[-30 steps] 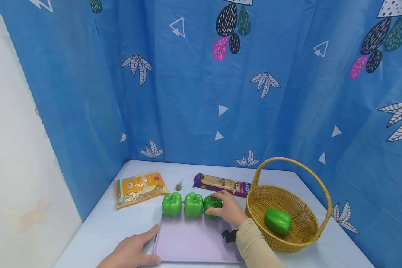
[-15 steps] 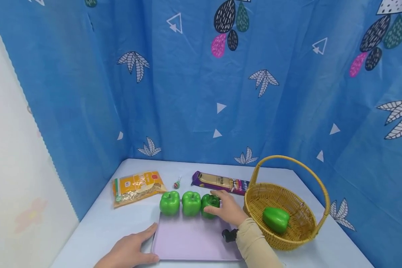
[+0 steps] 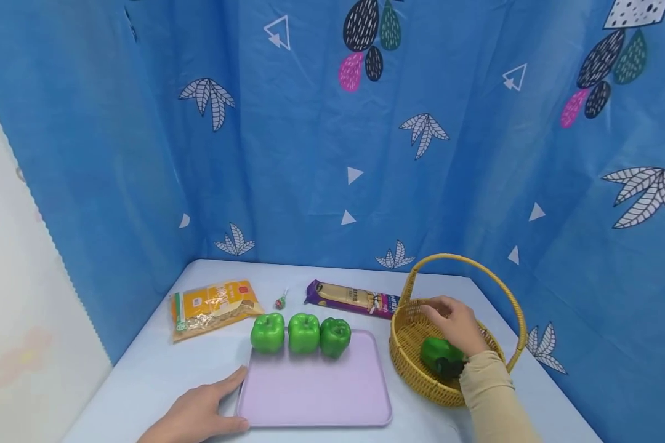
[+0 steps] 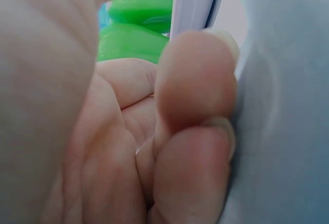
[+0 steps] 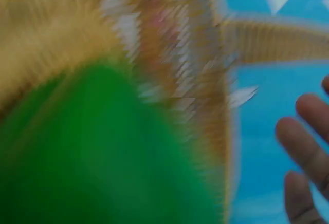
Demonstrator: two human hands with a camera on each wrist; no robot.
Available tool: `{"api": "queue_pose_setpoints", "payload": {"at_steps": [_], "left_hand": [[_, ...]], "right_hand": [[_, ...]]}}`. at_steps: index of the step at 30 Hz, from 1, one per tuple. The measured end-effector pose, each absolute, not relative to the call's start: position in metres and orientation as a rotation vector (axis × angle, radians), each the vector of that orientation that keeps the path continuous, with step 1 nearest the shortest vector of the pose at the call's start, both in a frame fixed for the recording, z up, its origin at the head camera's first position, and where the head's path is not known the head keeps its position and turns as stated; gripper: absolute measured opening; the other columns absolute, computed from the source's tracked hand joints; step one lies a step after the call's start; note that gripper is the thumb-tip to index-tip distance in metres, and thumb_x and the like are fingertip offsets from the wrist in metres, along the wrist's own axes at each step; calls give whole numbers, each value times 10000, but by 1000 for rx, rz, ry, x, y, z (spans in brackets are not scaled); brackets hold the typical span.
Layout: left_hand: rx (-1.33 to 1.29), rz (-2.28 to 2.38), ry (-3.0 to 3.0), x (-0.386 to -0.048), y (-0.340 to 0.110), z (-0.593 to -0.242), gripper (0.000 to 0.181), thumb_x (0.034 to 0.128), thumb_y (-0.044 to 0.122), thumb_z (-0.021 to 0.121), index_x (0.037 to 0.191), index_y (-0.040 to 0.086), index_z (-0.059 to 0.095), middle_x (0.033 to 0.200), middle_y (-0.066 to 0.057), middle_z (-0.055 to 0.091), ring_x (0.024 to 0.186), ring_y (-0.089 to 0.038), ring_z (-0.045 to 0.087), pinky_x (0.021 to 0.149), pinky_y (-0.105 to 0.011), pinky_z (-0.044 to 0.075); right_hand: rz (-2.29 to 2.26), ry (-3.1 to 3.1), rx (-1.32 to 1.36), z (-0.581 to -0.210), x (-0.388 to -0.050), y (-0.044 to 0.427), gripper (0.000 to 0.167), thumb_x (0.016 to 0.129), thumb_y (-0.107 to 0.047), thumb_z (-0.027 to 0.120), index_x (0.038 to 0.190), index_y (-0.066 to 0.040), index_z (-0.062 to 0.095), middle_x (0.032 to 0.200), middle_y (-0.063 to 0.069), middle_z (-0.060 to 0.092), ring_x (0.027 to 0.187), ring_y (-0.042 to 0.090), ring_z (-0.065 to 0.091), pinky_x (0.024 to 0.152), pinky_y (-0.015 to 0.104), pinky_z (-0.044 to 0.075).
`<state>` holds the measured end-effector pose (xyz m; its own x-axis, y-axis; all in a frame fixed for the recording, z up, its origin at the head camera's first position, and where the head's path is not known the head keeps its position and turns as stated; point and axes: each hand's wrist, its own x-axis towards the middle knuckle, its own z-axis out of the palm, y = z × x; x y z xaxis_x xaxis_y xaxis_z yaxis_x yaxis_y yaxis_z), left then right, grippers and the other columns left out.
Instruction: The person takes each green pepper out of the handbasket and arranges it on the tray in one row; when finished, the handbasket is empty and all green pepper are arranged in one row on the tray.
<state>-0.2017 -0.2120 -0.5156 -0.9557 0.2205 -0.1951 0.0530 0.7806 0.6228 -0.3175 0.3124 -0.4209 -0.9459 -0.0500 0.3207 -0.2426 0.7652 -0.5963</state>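
Three green bell peppers, the left one, the middle one and the right one, stand in a row along the far edge of a light purple tray. At the tray's left side rests my left hand, its thumb and a fingertip touching the rim. The left wrist view shows its relaxed fingers close up. My right hand is over the wicker basket, fingers apart and holding nothing. Below it in the basket lies another green bell pepper, partly hidden by the wrist camera.
Behind the tray lie a yellow food bag, a small wrapped lollipop and a long purple packet. The basket's tall handle arches over the right hand's area. A blue curtain encloses the table.
My right hand has let go of the right pepper on the tray and moved right, over the basket. My left hand stays at the tray's edge. The head view has shifted slightly.
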Motion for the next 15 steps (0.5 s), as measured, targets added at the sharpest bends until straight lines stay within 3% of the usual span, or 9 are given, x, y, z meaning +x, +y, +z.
{"api": "queue_pose_setpoints", "payload": {"at_steps": [7, 15], "left_hand": [[254, 941, 2725, -201, -216, -512, 1070, 723, 664, 825, 1563, 119, 450, 1522, -187, 536, 1361, -522, 492, 1062, -755, 389], [242, 935, 2720, -200, -213, -511, 1062, 730, 655, 824, 1565, 117, 447, 1510, -208, 540, 1355, -533, 491, 1061, -755, 386]], "right_hand": [[930, -2771, 125, -452, -322, 328, 499, 1036, -532, 559, 1094, -78, 759, 1047, 102, 736, 901, 213, 654, 759, 419, 555], [726, -3097, 176, -459, -324, 326, 503, 938, -351, 676, 1266, 30, 682, 1201, 187, 700, 991, 286, 661, 846, 518, 584]]}}
